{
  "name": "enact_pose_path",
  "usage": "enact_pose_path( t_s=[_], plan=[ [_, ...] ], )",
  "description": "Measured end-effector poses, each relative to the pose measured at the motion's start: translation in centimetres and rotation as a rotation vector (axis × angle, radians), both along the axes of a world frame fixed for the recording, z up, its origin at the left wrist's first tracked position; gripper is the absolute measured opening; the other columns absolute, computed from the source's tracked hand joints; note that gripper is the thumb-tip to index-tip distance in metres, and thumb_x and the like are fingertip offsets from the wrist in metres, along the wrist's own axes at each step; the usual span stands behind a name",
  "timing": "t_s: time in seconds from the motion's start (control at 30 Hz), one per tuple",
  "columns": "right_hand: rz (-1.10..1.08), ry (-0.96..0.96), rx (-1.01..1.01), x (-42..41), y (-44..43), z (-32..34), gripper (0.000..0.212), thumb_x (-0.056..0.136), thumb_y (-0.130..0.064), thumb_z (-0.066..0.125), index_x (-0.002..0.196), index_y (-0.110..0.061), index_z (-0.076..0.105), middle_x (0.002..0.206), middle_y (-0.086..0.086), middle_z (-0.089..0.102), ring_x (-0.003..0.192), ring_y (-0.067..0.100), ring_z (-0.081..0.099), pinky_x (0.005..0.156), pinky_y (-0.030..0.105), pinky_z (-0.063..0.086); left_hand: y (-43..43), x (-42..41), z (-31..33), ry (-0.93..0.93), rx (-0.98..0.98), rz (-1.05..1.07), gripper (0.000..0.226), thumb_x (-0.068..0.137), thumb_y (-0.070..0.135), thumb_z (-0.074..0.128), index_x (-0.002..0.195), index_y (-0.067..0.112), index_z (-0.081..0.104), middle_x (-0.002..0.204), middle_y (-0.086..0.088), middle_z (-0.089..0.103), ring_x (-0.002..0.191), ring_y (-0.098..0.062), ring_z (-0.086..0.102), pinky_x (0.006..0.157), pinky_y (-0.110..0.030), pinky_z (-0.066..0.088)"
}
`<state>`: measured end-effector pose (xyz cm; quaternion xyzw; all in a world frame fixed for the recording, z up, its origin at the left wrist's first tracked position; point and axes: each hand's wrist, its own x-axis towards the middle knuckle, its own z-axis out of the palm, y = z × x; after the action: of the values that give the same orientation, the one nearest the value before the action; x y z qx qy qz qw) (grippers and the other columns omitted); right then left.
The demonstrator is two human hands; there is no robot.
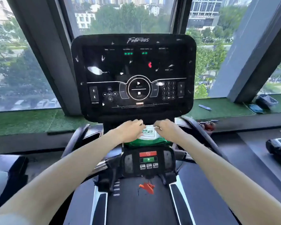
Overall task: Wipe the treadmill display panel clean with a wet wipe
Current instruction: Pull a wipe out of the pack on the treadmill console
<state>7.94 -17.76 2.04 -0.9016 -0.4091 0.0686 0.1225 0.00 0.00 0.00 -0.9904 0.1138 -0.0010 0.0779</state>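
Item one: wet wipe pack (150, 138), green film pouch with a white label flap on top, lying on the console ledge directly under and between your hands. Its long axis runs across, from your left hand (130, 131) to your right hand (167, 129); the label faces up toward you. Left hand: fingers curled over the pack's left end, holding it down. Right hand: fingers curled onto the right edge of the white flap, apparently pinching it, though the fingertips themselves are hard to make out. Handling, by judgement: light, soft and crushable, slick film; steady the body with one hand and peel at the flap corner with the other, then draw a single damp sheet, which will be limp and clingy. Item two: treadmill display panel (133, 75), just beyond and above your hands, wide black glossy face tilted back toward you, long axis left to right, carrying pale smears and flecks across the screen and bezel. Rigid, but touch-sensitive by the look of its keys, so press lightly. Item three: lower control pad (148, 161), just nearer to you than your hands, with red and green buttons.
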Motion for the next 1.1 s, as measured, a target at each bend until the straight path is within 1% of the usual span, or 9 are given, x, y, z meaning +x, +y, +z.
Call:
enact_pose_path(
  t_s=[0.17,0.4,0.57,0.73,0.83,0.9,0.97,1.03,1.1],
  plan=[
    [0.059,0.067,-0.16,1.3,1.2,-2.2,0.034,0.094,-0.027,0.048,0.121,-0.007,0.056,0.121,0.013,0.059,0.113,0.03,0.05,0.091,0.043,0.045,-0.6,1.8,-1.9,0.08,-0.065,0.079,0.035,0.098,0.035,0.043,0.121,0.009,0.048,0.119,-0.007,0.048,0.109,-0.024,0.048,0.085,-0.037,0.045],
    [0.153,0.1,-0.149,4.0,1.2,-5.1,0.049,0.089,-0.035,0.058,0.127,-0.006,0.047,0.128,0.013,0.054,0.118,0.028,0.049,0.095,0.042,0.043,-1.4,3.0,-4.4,0.061,-0.171,0.191,0.037,0.095,0.038,0.048,0.122,0.012,0.049,0.12,-0.004,0.051,0.111,-0.023,0.045,0.085,-0.037,0.045],
    [0.229,0.039,-0.124,5.0,1.2,-6.5,0.051,0.086,-0.04,0.06,0.122,-0.005,0.052,0.123,0.013,0.055,0.114,0.028,0.051,0.09,0.038,0.045,-1.4,3.1,-5.1,0.107,-0.156,0.206,0.059,0.088,0.053,0.05,0.135,0.018,0.044,0.126,0.0,0.05,0.112,-0.021,0.044,0.09,-0.036,0.043],
    [0.271,0.036,-0.096,5.2,1.4,-7.5,0.052,0.086,-0.036,0.061,0.123,-0.002,0.05,0.126,0.013,0.043,0.115,0.03,0.047,0.093,0.037,0.042,-1.0,2.7,-5.6,0.162,-0.128,0.193,0.06,0.093,0.046,0.046,0.142,0.014,0.036,0.145,-0.006,0.04,0.131,-0.023,0.035,0.108,-0.037,0.033],
    [0.28,0.068,-0.076,5.4,1.4,-7.9,0.05,0.086,-0.035,0.061,0.123,-0.003,0.05,0.126,0.013,0.04,0.114,0.03,0.045,0.093,0.038,0.042,-1.6,2.4,-5.4,0.198,-0.073,0.187,0.052,0.098,0.035,0.042,0.143,0.008,0.034,0.149,-0.012,0.033,0.136,-0.026,0.031,0.111,-0.034,0.026],
    [0.274,0.113,-0.061,5.8,1.4,-8.1,0.05,0.085,-0.035,0.063,0.121,-0.004,0.051,0.123,0.011,0.041,0.112,0.029,0.046,0.093,0.037,0.041,-1.7,2.4,-5.1,0.188,-0.129,0.182,0.044,0.1,0.03,0.039,0.136,0.006,0.044,0.141,-0.016,0.045,0.129,-0.029,0.042,0.107,-0.037,0.034],
    [0.264,0.154,-0.056,6.0,1.5,-8.2,0.051,0.082,-0.035,0.066,0.121,-0.005,0.052,0.122,0.01,0.041,0.111,0.028,0.046,0.094,0.037,0.041,-1.3,2.6,-4.4,0.156,-0.209,0.219,0.04,0.1,0.034,0.034,0.119,0.007,0.056,0.114,-0.017,0.062,0.106,-0.031,0.058,0.089,-0.041,0.046],
    [0.247,0.166,-0.065,6.0,1.6,-8.2,0.056,0.081,-0.036,0.067,0.126,-0.006,0.048,0.124,0.009,0.041,0.114,0.027,0.045,0.095,0.037,0.041,-1.2,2.9,-3.6,0.139,-0.2,0.231,0.037,0.101,0.035,0.033,0.101,0.006,0.056,0.092,-0.015,0.066,0.084,-0.032,0.061,0.073,-0.041,0.048],
    [0.216,0.19,-0.043,5.7,1.5,-8.1,0.067,0.08,-0.034,0.068,0.135,-0.008,0.04,0.131,0.009,0.041,0.119,0.027,0.045,0.097,0.038,0.041,-1.4,3.4,-2.4,0.121,-0.092,0.213,0.03,0.102,0.03,0.035,0.094,0.008,0.053,0.081,-0.012,0.065,0.073,-0.033,0.061,0.065,-0.039,0.046]
  ],
)
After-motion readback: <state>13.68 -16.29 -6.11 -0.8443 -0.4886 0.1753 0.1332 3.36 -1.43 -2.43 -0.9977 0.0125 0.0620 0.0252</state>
